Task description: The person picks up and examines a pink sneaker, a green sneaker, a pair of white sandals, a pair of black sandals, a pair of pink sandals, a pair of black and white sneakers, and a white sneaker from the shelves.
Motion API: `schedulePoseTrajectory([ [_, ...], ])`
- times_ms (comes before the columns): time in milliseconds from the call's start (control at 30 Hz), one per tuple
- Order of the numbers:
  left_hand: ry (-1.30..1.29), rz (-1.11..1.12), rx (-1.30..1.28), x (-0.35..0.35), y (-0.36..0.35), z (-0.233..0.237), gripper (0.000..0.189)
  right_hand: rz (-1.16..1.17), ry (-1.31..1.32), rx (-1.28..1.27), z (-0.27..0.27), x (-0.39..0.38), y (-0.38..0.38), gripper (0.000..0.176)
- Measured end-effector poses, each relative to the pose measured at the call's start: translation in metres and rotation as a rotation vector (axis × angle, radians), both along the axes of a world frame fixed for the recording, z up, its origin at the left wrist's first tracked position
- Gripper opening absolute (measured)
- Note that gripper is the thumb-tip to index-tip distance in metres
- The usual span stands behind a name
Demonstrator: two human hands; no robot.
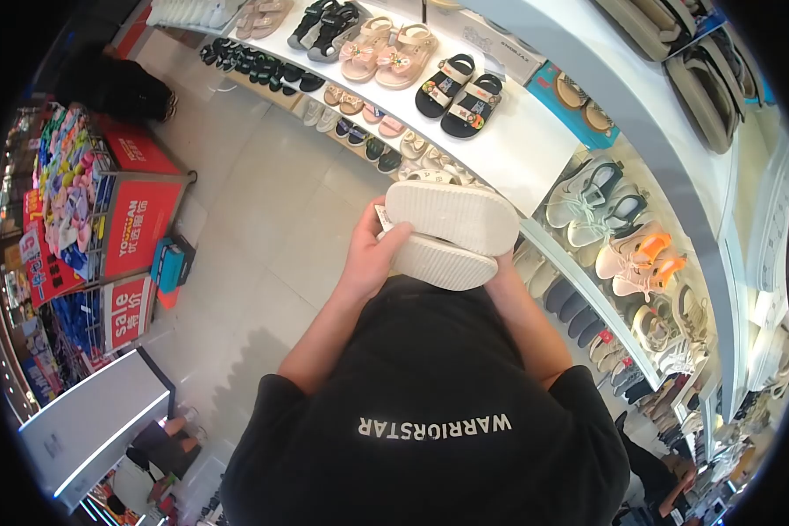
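A pair of off-white sandals is held up in front of my chest, soles toward me. The upper sandal [451, 215] overlaps the lower sandal [443, 263], and a strap with dark letters shows at its far edge. My left hand [371, 252] grips the pair at the left end, thumb pressed on the lower sole. A small white tag [383, 217] shows by its fingers. At the right end, my right hand [503, 273] holds the pair from beneath, its fingers mostly hidden behind the soles.
Ahead, a white shelf [524, 162] carries black sandals [472, 107] and pink sandals [409, 58]. Sneakers [587, 206] and more shoes line the racks at right. On the left stand a red bin [140, 223] of colourful goods and a sale sign [127, 311]. Other people are nearby.
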State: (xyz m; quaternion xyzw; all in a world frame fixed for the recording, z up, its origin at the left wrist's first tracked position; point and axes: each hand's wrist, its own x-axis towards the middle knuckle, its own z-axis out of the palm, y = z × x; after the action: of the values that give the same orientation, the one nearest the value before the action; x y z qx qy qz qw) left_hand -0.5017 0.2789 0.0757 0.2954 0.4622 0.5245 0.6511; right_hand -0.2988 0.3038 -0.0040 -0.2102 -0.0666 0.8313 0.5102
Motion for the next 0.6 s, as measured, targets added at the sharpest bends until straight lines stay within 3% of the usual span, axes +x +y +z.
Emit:
schedulePoseTrajectory([
  [267,-0.019,0.069,-0.083,0.005,-0.004,-0.002,0.045,0.063,0.117,-0.019,0.006,0.0,0.008,0.046],
  [367,0.181,0.074,-0.057,0.006,0.002,-0.001,0.051,0.049,0.016,0.103,0.005,0.001,0.001,0.047],
  [467,0.315,0.053,0.164,0.004,0.006,-0.01,0.047,0.01,-0.093,0.136,0.008,0.004,-0.008,0.048],
  [533,0.202,-0.156,0.043,-0.001,0.008,-0.005,0.041,-0.049,-0.145,0.132,0.01,0.008,-0.012,0.048],
  [600,0.148,-0.184,0.015,0.002,0.011,0.002,0.038,-0.11,-0.197,0.126,0.014,0.01,-0.015,0.048],
])
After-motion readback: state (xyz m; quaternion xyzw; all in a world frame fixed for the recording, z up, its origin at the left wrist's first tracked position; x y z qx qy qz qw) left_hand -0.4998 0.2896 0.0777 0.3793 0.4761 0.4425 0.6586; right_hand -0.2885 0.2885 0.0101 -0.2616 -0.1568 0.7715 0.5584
